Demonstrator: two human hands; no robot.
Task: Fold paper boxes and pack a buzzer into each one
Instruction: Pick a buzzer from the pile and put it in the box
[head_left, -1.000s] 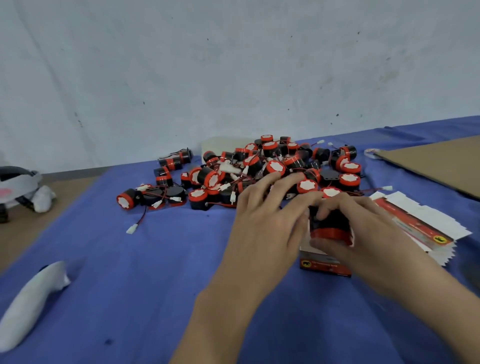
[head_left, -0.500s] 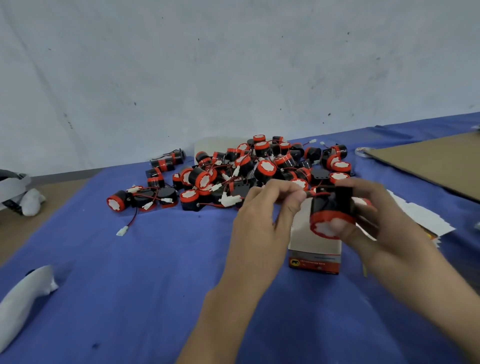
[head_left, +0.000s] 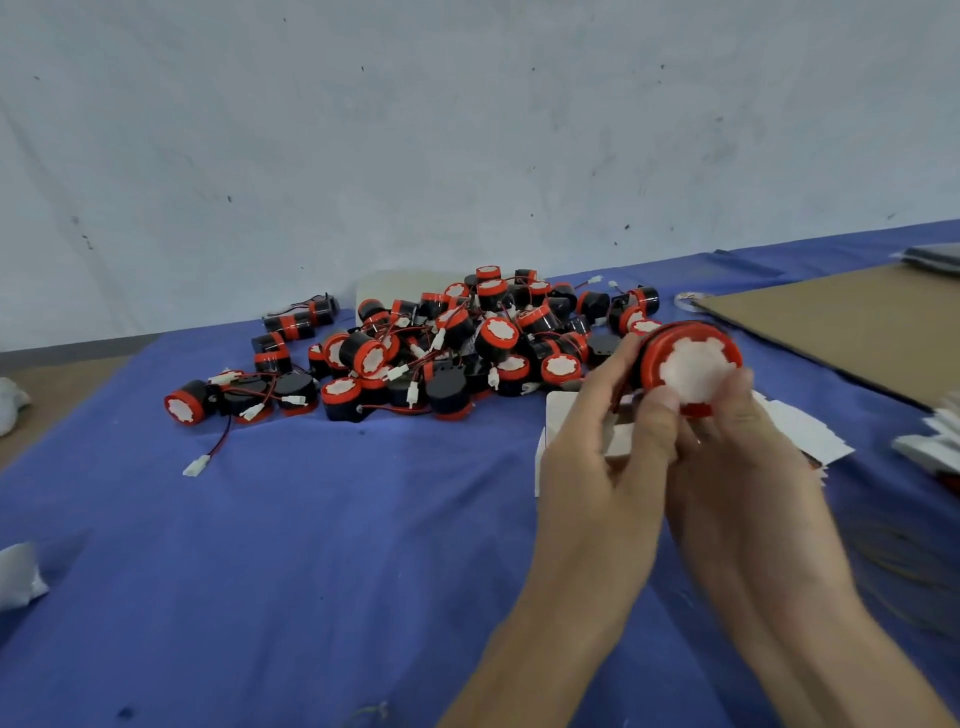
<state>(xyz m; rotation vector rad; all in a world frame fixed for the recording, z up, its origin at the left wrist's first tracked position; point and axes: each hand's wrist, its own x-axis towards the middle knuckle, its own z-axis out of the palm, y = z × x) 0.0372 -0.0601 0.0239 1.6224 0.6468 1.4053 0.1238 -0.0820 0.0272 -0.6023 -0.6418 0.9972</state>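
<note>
A black-and-red buzzer (head_left: 691, 364) with a white face is held up above the table, its face turned toward me. My right hand (head_left: 737, 467) grips it from below and the right. My left hand (head_left: 613, 447) pinches its left side with thumb and fingers. Behind my hands stands a folded paper box (head_left: 558, 415), white inside, mostly hidden by the left hand. A large pile of buzzers (head_left: 447, 348) with red-black wires lies at the back middle of the blue cloth.
Flat unfolded box blanks (head_left: 810, 431) lie right of my hands. A brown cardboard sheet (head_left: 852, 322) covers the back right. More white paper pieces (head_left: 935, 441) sit at the right edge. White cloth lumps (head_left: 18, 574) lie at the left. A grey wall stands behind.
Both hands lifted the buzzer off the box and turned its white face toward me. The left hand moved in closer onto the buzzer.
</note>
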